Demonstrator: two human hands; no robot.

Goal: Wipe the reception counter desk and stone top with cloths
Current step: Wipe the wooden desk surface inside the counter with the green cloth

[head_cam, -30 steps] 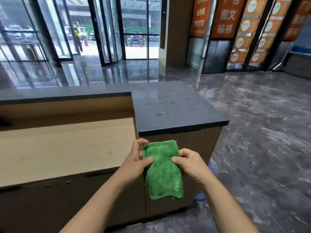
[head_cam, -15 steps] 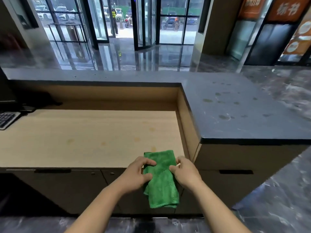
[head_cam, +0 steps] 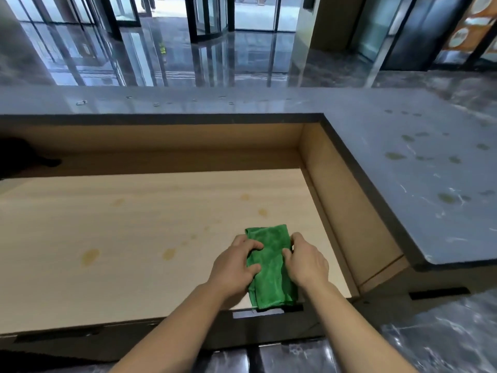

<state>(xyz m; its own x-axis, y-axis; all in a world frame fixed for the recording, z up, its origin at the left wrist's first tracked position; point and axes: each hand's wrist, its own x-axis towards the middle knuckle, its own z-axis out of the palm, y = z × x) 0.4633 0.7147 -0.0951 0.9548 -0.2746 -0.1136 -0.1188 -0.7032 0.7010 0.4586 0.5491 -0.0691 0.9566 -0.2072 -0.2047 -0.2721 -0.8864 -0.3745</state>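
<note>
Green cloth (head_cam: 270,265) pinched in left grip (head_cam: 234,265) and right grip (head_cam: 306,262); bench stains (head_cam: 90,256) left of grips, stone top (head_cam: 430,224), seemingly unwiped.

- One view only: head cam, wide-angle, worn on the person.
- Faces fwd & steeply down from above the near edge of the wooden bench (head_cam: 134,238), which spreads across the left & centre.
- Closest to lens: both forearms enter from the bottom; left hand (head_cam: 234,265) & right hand (head_cam: 309,262) w/ green cloth (head_cam: 269,278) sit low-centre.
- Stone top (head_cam: 430,184) crosses mid-frame & runs down the right side; lobby floor (head_cam: 242,63) & glass doors (head_cam: 209,17) fill the top, farthest off.
</note>
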